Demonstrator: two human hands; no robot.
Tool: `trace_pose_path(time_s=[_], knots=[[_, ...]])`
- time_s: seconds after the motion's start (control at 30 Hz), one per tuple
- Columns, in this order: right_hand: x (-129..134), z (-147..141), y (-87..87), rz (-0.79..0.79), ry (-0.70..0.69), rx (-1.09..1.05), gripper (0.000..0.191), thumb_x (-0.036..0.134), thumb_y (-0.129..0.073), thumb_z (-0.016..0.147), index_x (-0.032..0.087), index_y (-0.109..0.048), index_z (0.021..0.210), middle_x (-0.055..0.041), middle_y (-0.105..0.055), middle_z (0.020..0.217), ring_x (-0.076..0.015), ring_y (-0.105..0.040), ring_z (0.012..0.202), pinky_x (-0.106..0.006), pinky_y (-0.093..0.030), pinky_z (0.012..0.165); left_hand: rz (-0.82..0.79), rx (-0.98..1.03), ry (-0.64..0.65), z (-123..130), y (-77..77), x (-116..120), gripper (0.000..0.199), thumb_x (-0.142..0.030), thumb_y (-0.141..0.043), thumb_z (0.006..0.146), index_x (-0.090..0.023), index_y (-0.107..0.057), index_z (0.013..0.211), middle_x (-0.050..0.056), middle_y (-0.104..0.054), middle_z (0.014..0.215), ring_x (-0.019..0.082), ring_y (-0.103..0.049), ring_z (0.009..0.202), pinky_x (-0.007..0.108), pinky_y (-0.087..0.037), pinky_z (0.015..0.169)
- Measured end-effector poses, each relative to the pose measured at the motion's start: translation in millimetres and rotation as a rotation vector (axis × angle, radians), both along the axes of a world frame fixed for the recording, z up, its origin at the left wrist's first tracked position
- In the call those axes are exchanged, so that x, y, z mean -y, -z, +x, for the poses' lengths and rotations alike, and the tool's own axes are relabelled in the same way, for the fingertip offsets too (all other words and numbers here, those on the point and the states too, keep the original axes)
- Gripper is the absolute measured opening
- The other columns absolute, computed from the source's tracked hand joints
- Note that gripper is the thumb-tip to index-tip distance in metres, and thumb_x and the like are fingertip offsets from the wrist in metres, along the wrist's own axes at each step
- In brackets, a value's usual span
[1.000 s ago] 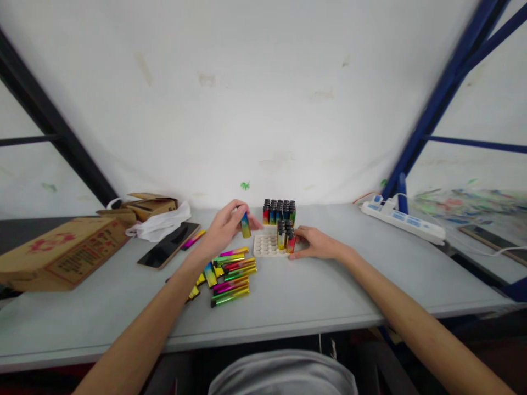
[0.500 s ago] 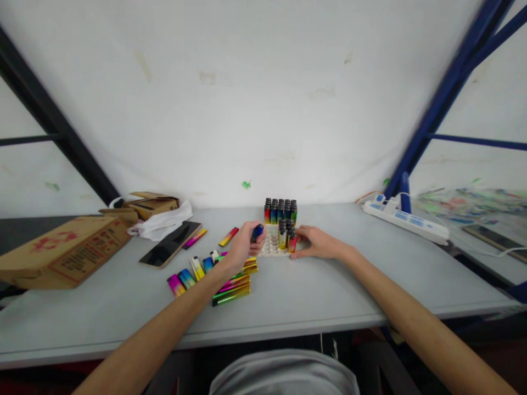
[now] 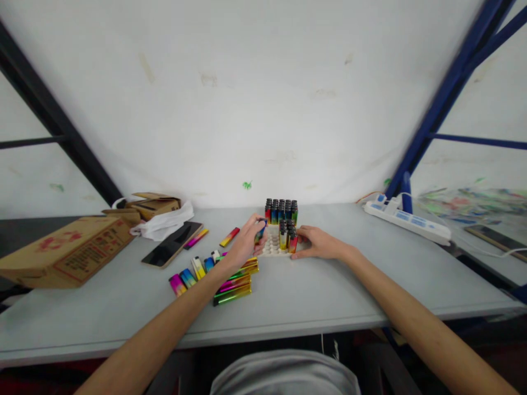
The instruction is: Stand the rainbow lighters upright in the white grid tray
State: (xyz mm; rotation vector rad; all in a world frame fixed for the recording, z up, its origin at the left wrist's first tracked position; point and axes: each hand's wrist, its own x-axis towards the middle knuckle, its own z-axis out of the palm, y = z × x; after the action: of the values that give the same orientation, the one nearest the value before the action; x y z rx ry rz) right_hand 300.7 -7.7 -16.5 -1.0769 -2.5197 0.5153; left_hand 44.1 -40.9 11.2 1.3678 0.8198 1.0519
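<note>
My left hand [image 3: 248, 237] is closed round a blue lighter [image 3: 260, 231] with a dark top, held roughly upright over the left part of a white holed tray [image 3: 272, 248]. Several lighters [image 3: 288, 236], yellow and red among them, stand upright in the tray's right part. My right hand [image 3: 317, 242] grips the tray's right side, thumb at the front corner, fingers against the side and partly hidden. Behind the tray stands a block of upright lighters [image 3: 281, 211]. Loose lighters [image 3: 233, 285] in shiny colours lie under and beside my left forearm.
A red-yellow lighter [image 3: 229, 237] and a pink-yellow one [image 3: 196, 239] lie farther left, beside a dark phone [image 3: 173, 244]. Cardboard boxes [image 3: 69, 247] and a white bag [image 3: 167, 222] are at the left. A white power strip [image 3: 407, 220] with cables lies at the right.
The lighter in my left hand has turned from pointing toward me to nearly upright, and the hand has shifted slightly right and up. My right hand has stayed on the tray.
</note>
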Motion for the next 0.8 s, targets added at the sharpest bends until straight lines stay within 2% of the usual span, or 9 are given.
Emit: trace_pose_path(time_s=[0.07, 0.13, 0.2, 0.27, 0.37, 0.47, 0.57, 0.67, 0.8], knots=[[0.0, 0.0, 0.0, -0.002, 0.000, -0.006, 0.068, 0.063, -0.077, 0.078, 0.016, -0.066, 0.127, -0.0132, -0.070, 0.109, -0.0271, -0.064, 0.090, -0.038, -0.050, 0.082, 0.114, -0.085, -0.024, -0.4, 1.7, -0.6, 0.026, -0.048, -0.054, 0.095, -0.022, -0.049, 0.094, -0.005, -0.054, 0.064, 0.010, -0.048, 0.050, 0.020, -0.040, 0.047], [-0.4, 0.2, 0.6, 0.001, -0.002, -0.007, 0.069, 0.063, -0.077, 0.078, 0.016, -0.066, 0.126, -0.0136, -0.070, 0.110, -0.0276, -0.064, 0.092, -0.039, -0.051, 0.084, 0.246, -0.195, -0.032, -0.7, 3.3, -1.3, 0.026, -0.046, -0.056, 0.095, -0.019, -0.057, 0.093, 0.001, -0.065, 0.079, 0.014, -0.062, 0.070, 0.024, -0.052, 0.063], [-1.3, 0.6, 1.8, 0.002, -0.007, -0.008, 0.070, 0.064, -0.077, 0.078, 0.015, -0.066, 0.127, -0.0137, -0.070, 0.110, -0.0279, -0.064, 0.092, -0.039, -0.051, 0.085, 0.352, -0.294, -0.029, -1.2, 4.5, -1.9, 0.027, -0.043, -0.062, 0.094, -0.017, -0.067, 0.098, 0.007, -0.071, 0.099, 0.018, -0.067, 0.091, 0.028, -0.055, 0.079], [-2.3, 1.0, 3.2, 0.000, -0.012, -0.017, 0.069, 0.063, -0.078, 0.078, 0.016, -0.065, 0.127, -0.0132, -0.070, 0.111, -0.0280, -0.064, 0.093, -0.039, -0.051, 0.085, 0.424, -0.372, -0.035, -1.4, 5.5, -1.8, 0.028, -0.040, -0.066, 0.091, -0.016, -0.074, 0.106, 0.011, -0.072, 0.114, 0.022, -0.067, 0.102, 0.031, -0.055, 0.086], [-3.0, 1.2, 4.3, -0.004, -0.016, -0.029, 0.068, 0.062, -0.079, 0.078, 0.018, -0.065, 0.128, -0.0128, -0.070, 0.113, -0.0283, -0.065, 0.096, -0.039, -0.051, 0.087, 0.490, -0.427, -0.032, -0.6, 7.8, -0.9, 0.027, -0.034, -0.067, 0.091, -0.016, -0.077, 0.109, 0.012, -0.073, 0.117, 0.023, -0.068, 0.105, 0.033, -0.056, 0.091], [-3.1, 1.2, 4.4, -0.002, -0.016, -0.021, 0.070, 0.062, -0.078, 0.078, 0.018, -0.064, 0.130, -0.0133, -0.070, 0.115, -0.0286, -0.065, 0.098, -0.040, -0.050, 0.088, 0.482, -0.404, -0.027, 1.3, 11.0, -0.3, 0.026, -0.033, -0.066, 0.092, -0.015, -0.077, 0.109, 0.011, -0.075, 0.117, 0.023, -0.070, 0.105, 0.034, -0.058, 0.093], [-3.2, 1.2, 4.4, 0.007, -0.022, -0.016, 0.070, 0.063, -0.077, 0.079, 0.018, -0.064, 0.131, -0.0135, -0.070, 0.115, -0.0283, -0.065, 0.098, -0.039, -0.050, 0.088, 0.471, -0.391, -0.035, 2.7, 13.0, -0.4, 0.027, -0.034, -0.067, 0.092, -0.016, -0.077, 0.110, 0.011, -0.075, 0.117, 0.023, -0.071, 0.105, 0.033, -0.059, 0.091], [-3.3, 1.3, 4.7, 0.018, -0.020, -0.009, 0.070, 0.064, -0.077, 0.079, 0.017, -0.064, 0.130, -0.0131, -0.069, 0.113, -0.0273, -0.065, 0.095, -0.038, -0.050, 0.086, 0.547, -0.451, -0.060, 3.9, 14.6, -0.5, 0.025, -0.034, -0.068, 0.091, -0.018, -0.078, 0.107, 0.010, -0.076, 0.114, 0.023, -0.071, 0.103, 0.034, -0.060, 0.090], [-3.0, 1.0, 4.7, 0.028, -0.015, -0.002, 0.067, 0.063, -0.077, 0.079, 0.016, -0.066, 0.125, -0.0108, -0.070, 0.104, -0.0249, -0.063, 0.086, -0.035, -0.049, 0.079, 0.622, -0.456, -0.076, 8.8, 19.3, 1.3, 0.024, -0.033, -0.068, 0.091, -0.018, -0.077, 0.107, 0.011, -0.076, 0.111, 0.023, -0.071, 0.100, 0.032, -0.062, 0.080]])
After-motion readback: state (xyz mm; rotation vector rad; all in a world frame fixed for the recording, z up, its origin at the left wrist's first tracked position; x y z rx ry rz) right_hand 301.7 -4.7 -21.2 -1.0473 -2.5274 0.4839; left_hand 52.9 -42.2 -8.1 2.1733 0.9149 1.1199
